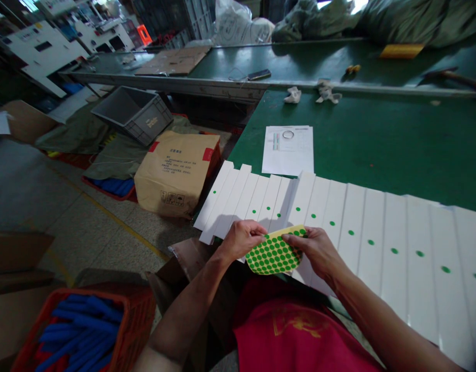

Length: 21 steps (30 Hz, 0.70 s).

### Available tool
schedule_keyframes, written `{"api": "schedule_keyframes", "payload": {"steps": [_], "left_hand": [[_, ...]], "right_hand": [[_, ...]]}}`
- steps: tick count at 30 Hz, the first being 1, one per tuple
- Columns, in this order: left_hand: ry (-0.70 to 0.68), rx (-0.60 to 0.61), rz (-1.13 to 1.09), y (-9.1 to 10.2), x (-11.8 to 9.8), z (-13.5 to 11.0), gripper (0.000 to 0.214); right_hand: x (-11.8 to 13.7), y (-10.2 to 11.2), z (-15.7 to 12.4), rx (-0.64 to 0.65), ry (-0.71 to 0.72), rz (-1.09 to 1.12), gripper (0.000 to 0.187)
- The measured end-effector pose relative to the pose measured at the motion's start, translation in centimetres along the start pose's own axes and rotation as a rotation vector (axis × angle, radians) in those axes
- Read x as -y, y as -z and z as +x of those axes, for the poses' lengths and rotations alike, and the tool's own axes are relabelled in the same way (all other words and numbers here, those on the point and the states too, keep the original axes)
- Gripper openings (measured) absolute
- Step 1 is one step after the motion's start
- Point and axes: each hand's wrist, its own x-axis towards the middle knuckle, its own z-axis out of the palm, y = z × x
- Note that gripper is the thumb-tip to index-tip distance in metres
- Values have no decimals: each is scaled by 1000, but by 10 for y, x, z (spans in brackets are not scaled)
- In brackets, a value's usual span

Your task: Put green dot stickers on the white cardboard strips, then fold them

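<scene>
A yellow sheet of round green stickers (274, 253) is held in front of my chest, bent into a curve. My left hand (241, 238) grips its left edge with closed fingers. My right hand (317, 249) pinches the sheet's upper right corner. Just beyond the sheet, a row of several white flat boxes (354, 222) lies overlapping along the near edge of the green table (396, 139). Each box carries one green dot.
A white paper sheet (288, 150) with a metal ring on it lies behind the boxes. On the floor to the left stand a brown carton (176, 173), a grey crate (133, 113) and an orange basket of blue items (83, 330). A phone (259, 75) lies on the far table.
</scene>
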Motion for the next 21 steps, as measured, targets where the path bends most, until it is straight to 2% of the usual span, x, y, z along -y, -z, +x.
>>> {"api": "schedule_keyframes", "payload": {"steps": [5,9,15,21], "left_hand": [[-102,-26,110,1,-3,0,8],[-134,-79,50,7,11,7,7],[116,-436,188,24,56,43,4],[222,-478,297,24,78,65,7]], "right_hand": [[3,-6,0,-8,-8,-6,25],[3,-9,1,-17,-17,-8,25],[4,-10,2,-18,-33,-16,27],[3,-10,4,1,-42,-11,26]]}}
